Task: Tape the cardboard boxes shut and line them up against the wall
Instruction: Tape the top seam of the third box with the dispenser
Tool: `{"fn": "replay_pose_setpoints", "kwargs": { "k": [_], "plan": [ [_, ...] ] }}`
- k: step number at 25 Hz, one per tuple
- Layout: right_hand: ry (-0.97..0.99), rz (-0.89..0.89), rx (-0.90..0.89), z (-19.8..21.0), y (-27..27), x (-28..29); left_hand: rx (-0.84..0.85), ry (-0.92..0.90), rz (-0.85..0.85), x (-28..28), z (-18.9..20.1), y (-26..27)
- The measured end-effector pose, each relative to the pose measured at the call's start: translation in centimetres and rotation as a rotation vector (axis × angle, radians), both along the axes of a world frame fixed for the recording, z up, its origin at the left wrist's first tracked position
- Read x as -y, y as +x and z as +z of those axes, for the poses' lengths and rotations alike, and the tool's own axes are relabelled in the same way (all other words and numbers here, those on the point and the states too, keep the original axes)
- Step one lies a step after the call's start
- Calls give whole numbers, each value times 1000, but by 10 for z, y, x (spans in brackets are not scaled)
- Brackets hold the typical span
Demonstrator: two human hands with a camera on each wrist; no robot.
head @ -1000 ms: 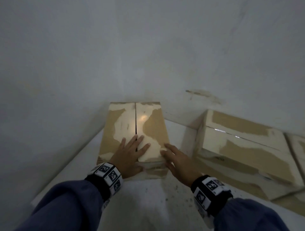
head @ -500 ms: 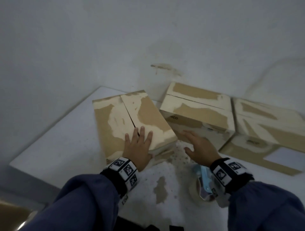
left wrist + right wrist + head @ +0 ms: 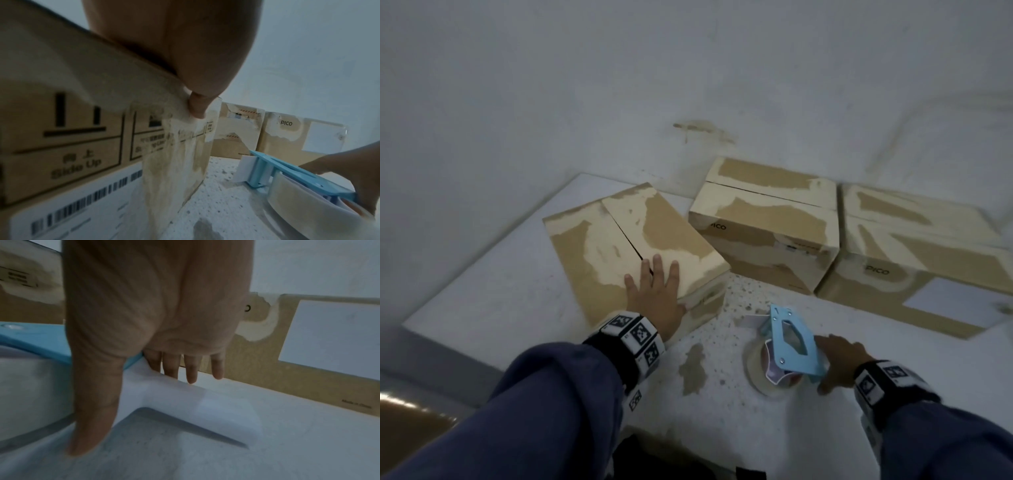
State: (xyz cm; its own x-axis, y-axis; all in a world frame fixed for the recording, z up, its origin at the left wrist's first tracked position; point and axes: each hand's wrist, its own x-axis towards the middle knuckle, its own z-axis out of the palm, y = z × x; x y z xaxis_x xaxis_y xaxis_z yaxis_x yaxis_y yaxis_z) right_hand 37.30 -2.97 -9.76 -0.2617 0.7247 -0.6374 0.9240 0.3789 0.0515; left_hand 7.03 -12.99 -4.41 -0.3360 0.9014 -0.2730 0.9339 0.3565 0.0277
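Note:
A cardboard box [image 3: 619, 246] with a scuffed top and an open centre seam sits at an angle on the white table [image 3: 493, 294]. My left hand [image 3: 655, 287] lies flat on its near end with straight fingers, the thumb [image 3: 195, 105] over the top edge. Two more boxes [image 3: 767, 219] [image 3: 921, 246] stand side by side against the wall. A blue tape dispenser [image 3: 791, 339] with its roll [image 3: 30, 386] lies on the table. My right hand [image 3: 839, 359] straddles its white handle [image 3: 195, 399]; the fingers [image 3: 191, 369] touch the handle and look straight.
The grey wall [image 3: 688, 85] runs behind the boxes and along the left. The table's left edge [image 3: 407, 322] drops off to a brown floor. Speckled marks and a brown stain [image 3: 693, 370] lie between my hands.
My right hand left the near corner of the angled box and moved back and right onto the tape dispenser. The left hand stayed on the box. The view swung right.

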Motion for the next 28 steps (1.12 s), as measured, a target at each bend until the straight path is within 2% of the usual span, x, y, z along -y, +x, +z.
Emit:
{"fn": "replay_pose_setpoints", "kwargs": {
  "k": [3,5,9,12,15,17,19,21,23,25,26,28],
  "plan": [
    [-30,-16,-47,0,2,-5,-13,-17,12,-1,0,-1],
    [-101,-101,-180,-2,7,-9,-31,-23,26,-3,1,0],
    [-132,-360,-644,5,6,-8,-23,-23,83,-14,8,-1],
    [-190,-548,-966,27,0,-3,18,-39,111,-21,14,-2],
    [-343,-628,-1210,60,-9,-5,143,-75,114,-33,34,-14],
    [-462,-596,-1360,84,-23,-5,262,-3,139,-40,55,-25],
    [-504,-551,-1440,107,-44,-6,416,188,193,-45,70,-30],
    [-513,-508,-1484,125,-69,-9,652,255,311,-49,80,-30],
    [-514,-470,-1512,136,-93,-12,1142,119,555,-49,85,-30],
    [-518,-435,-1533,145,-115,-12,1604,-55,675,-44,87,-36],
    [-525,-414,-1546,148,-125,-12,1754,-86,695,-42,88,-41],
    [-538,-371,-1572,154,-142,-11,1904,-60,726,-44,89,-52]
  ]
}}
